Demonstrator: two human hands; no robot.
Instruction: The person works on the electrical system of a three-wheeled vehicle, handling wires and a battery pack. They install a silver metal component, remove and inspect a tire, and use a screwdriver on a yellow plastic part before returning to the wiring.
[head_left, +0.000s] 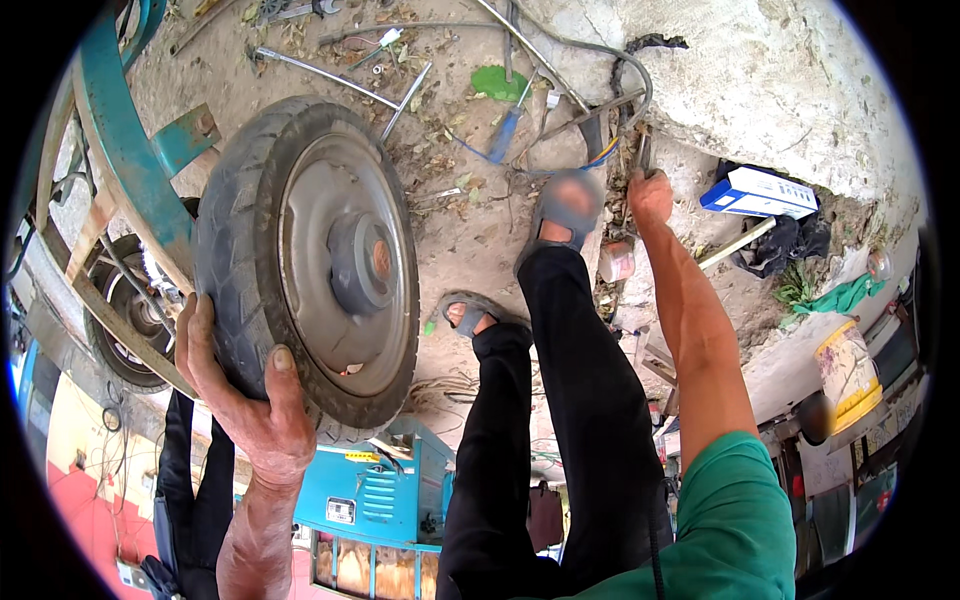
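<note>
A wheel (345, 250) with a black treaded tyre and a grey metal rim stands upright on its tread at the left. My left hand (255, 400) grips the tyre's near lower edge, thumb on the sidewall and fingers on the tread. Farther right, my right arm reaches forward, and my right hand (650, 197) is closed around a slim dark metal tool (644, 152) beside a low concrete edge. Only the tool's far end shows, so its kind is unclear. Just left of it lie cables and a bent hose (640, 75).
A T-handled wrench (330, 78) and a blue-handled screwdriver (506, 132) lie on the dirt ground beyond the wheel. A teal metal frame (120, 150) stands at left. At right are a blue-and-white box (760, 192) and a bucket (850, 370). Another person's dark-trousered legs (195, 490) show lower left.
</note>
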